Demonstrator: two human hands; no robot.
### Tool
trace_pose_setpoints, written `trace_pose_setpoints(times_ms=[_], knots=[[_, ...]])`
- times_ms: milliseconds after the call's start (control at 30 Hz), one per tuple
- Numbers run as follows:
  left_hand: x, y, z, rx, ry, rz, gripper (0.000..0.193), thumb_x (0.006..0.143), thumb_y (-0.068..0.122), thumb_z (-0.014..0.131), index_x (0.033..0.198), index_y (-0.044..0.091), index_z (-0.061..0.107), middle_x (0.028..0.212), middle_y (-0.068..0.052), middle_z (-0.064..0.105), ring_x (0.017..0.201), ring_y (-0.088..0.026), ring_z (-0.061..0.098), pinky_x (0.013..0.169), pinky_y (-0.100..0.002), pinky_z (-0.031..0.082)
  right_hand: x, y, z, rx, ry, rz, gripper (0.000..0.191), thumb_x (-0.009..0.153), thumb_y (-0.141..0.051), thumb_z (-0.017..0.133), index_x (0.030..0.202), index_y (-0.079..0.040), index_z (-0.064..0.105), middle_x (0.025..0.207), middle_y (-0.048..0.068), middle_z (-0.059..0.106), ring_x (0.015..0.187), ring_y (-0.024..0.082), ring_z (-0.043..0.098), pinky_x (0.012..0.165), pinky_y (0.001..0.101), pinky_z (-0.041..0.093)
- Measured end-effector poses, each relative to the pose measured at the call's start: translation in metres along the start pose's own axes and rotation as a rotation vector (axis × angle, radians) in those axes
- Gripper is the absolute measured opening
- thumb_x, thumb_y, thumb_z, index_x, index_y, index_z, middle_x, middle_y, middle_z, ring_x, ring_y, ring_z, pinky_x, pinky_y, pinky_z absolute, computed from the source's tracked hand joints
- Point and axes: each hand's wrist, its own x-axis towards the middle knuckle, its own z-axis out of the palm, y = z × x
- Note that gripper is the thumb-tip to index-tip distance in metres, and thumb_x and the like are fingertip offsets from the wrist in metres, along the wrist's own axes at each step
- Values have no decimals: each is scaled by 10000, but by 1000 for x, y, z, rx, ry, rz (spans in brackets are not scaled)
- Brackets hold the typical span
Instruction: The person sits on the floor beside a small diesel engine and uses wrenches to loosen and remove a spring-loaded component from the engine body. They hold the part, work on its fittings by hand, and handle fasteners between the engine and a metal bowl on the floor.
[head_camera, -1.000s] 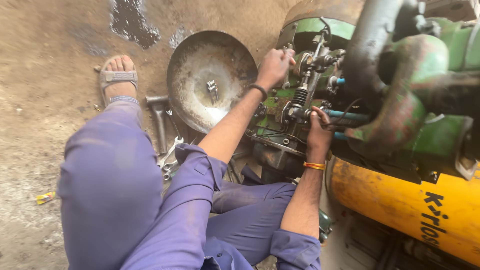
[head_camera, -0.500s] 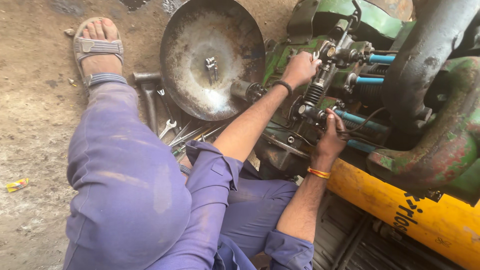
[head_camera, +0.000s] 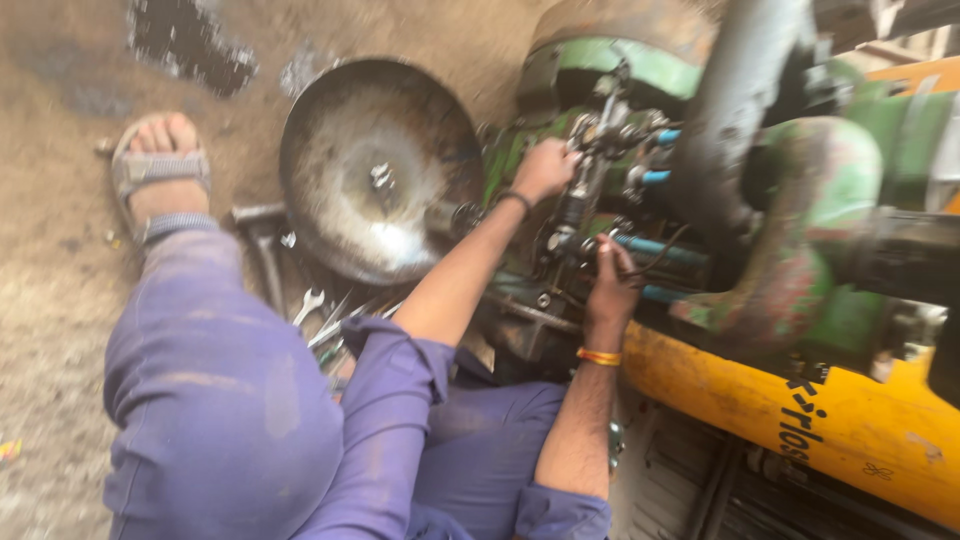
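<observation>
The upright, greasy metal pump assembly (head_camera: 590, 190) on the green engine's front is gripped at its top by the closed left hand (head_camera: 543, 168) and lower down by the curled right hand (head_camera: 610, 285), above a long yellow frame rail (head_camera: 800, 420) with dark lettering.

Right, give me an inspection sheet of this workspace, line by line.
Surface: bare dirt ground with dark stains.
Job's things: green engine with a small metal fitting assembly on its side; yellow body panel below.
Clutter: round metal pan lying on the ground; spanners loose beside it.
Grippers: left hand closed on the fitting assembly; right hand at the blue pipes, grip blurred.
Cables: a thin dark hose loops near the blue pipes.
Surroundings: the person's sandalled foot and purple trouser leg.
</observation>
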Motion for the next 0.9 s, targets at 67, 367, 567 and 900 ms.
trace_pose_setpoints(times_ms=[67,367,567,900], knots=[[-5,-2,0,-82,10,-41,335,935,360,652,861,45,742,828,-211,731,791,-386,721,733,-475,548,3,4,1,0,-11,8,241,1025,-262,613,1173,-133,754,1140,0,746,999,97,671,685,271,553],[-26,2,18,-423,83,-149,617,1062,574,432,816,61,672,667,-29,654,641,-145,596,639,-360,455,14,27,-4,-99,-22,-26,282,1040,-313,576,1184,-149,754,1125,-17,737,981,90,662,687,271,572],[-41,19,27,-853,153,-292,428,872,419,826,680,184,523,643,116,484,547,-20,376,477,-250,302,19,40,-1,38,-19,-29,253,1022,-247,607,1190,-129,756,1078,-14,744,960,80,662,652,261,573],[-46,28,28,-966,242,-380,434,830,276,883,638,182,506,606,117,470,518,-15,338,446,-240,269,15,36,-1,62,-26,-22,241,1030,-218,604,1181,-102,752,1050,-10,743,931,73,666,638,249,561]])
